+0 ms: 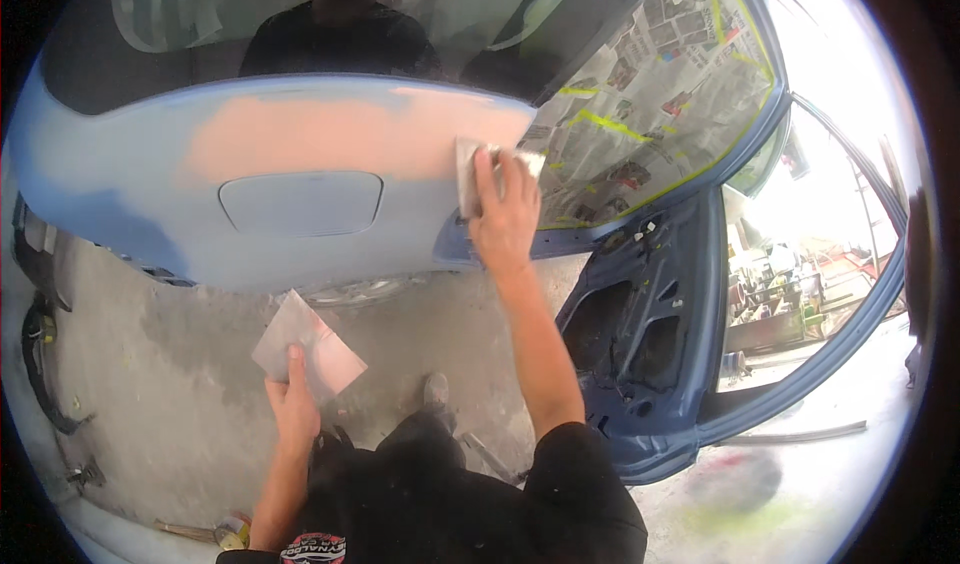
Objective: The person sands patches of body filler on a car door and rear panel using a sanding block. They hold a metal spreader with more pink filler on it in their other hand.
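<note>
Pinching with the left grip (293, 404) a thin, pale grey, four-cornered sheet (335, 359) with a pinkish smear, with the thumb flat across its upper face, above the grey, stained floor (170, 344). Cannot see the fingers behind the sheet, so cannot tell their spread. Farther right, grasping with the right grip (507, 214) a whitish, worn-edged flat pad (466, 174), laid at the right end of a broad peach-coloured patch (300, 144) on a pale blue-grey, curved car body panel (170, 204), with fingers extended over it. Cannot make out the pad's thickness or underside, covered by that grip. Seeing next an opening masked with newspaper (660, 104) and yellow-green tape, then a dark blue-grey open door (690, 429), partly hidden by the black sleeve (585, 484). Losing detail at far right to glare and the black lens rim.
</note>
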A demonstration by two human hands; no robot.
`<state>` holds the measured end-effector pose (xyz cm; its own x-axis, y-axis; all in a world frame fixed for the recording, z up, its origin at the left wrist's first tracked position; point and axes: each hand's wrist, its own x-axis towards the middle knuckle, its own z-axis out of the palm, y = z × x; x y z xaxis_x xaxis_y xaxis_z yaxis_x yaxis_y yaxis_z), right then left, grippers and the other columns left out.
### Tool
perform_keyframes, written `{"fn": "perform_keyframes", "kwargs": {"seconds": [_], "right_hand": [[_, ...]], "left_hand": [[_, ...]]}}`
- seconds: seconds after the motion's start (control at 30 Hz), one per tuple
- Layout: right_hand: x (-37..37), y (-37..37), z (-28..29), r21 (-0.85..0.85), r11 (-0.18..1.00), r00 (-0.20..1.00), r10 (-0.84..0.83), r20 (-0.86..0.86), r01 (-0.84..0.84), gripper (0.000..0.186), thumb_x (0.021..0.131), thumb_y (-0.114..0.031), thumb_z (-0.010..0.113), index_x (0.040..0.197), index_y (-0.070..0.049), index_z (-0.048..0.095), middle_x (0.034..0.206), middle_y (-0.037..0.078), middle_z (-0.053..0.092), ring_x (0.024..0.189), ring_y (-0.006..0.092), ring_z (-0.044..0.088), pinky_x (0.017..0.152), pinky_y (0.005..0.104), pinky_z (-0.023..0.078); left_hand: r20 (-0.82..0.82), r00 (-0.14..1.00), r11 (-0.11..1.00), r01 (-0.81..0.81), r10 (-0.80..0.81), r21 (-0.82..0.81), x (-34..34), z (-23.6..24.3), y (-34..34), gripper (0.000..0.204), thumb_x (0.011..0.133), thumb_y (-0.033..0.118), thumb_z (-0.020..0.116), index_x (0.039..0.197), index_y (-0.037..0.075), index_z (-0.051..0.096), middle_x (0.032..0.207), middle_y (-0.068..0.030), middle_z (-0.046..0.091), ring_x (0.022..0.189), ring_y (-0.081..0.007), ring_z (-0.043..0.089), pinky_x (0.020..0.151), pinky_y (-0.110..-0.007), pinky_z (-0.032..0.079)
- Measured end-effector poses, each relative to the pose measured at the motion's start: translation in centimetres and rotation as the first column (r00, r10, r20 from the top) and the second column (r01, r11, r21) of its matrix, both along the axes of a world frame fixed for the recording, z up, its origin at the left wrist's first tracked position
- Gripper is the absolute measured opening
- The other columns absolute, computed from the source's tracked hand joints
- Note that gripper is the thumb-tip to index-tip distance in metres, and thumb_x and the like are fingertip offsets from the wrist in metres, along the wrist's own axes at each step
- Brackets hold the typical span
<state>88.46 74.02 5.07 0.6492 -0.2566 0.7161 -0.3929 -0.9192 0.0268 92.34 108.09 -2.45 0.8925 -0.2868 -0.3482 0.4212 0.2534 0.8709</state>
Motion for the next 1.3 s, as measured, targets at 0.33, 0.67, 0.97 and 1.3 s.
{"fn": "perform_keyframes", "kwargs": {"seconds": [0.33,0.67,0.97,1.3], "right_hand": [[-1.3,0.2,1.7,-0.053,0.998,1.000,0.023,-0.006,-0.023,0.057,0.078,-0.003,0.059,0.134,-0.014,0.056,0.128,0.015,0.054,0.119,0.0391,0.053,0.097,0.0568,0.043],[0.3,-2.1,4.6,-0.131,0.991,1.000,-0.010,0.006,0.010,0.050,0.084,-0.005,0.056,0.133,-0.018,0.057,0.127,0.015,0.054,0.119,0.0391,0.053,0.099,0.0551,0.043],[0.9,-2.7,5.0,-0.152,0.988,1.000,-0.017,-0.007,0.016,0.052,0.083,-0.003,0.055,0.133,-0.018,0.057,0.127,0.015,0.054,0.120,0.0372,0.052,0.100,0.0546,0.042],[1.3,-0.9,2.9,-0.072,0.997,0.999,0.027,-0.027,-0.029,0.072,0.068,0.003,0.061,0.137,-0.018,0.054,0.128,0.016,0.053,0.119,0.0382,0.051,0.095,0.0521,0.043]], "left_hand": [[0.039,0.998,0.999,0.041,-0.041,0.012,-0.3,0.0,0.8,0.038,0.099,0.029,0.060,0.114,-0.005,0.063,0.105,-0.0054,0.066,0.091,-0.0100,0.059,0.077,-0.027,0.047],[0.037,0.999,0.999,0.032,-0.032,-0.015,-0.8,-0.2,1.0,0.036,0.098,0.029,0.062,0.110,-0.005,0.065,0.101,-0.0050,0.067,0.089,-0.0102,0.060,0.076,-0.027,0.047],[0.019,0.999,0.999,0.027,-0.028,0.027,-0.6,-0.6,0.9,0.037,0.098,0.030,0.062,0.110,-0.005,0.065,0.102,-0.0057,0.067,0.091,-0.0104,0.059,0.076,-0.028,0.047],[0.000,1.000,1.000,0.030,-0.030,0.009,-0.3,-0.3,0.1,0.036,0.100,0.027,0.058,0.113,-0.007,0.063,0.104,-0.0059,0.066,0.094,-0.0101,0.057,0.080,-0.027,0.046]]}}
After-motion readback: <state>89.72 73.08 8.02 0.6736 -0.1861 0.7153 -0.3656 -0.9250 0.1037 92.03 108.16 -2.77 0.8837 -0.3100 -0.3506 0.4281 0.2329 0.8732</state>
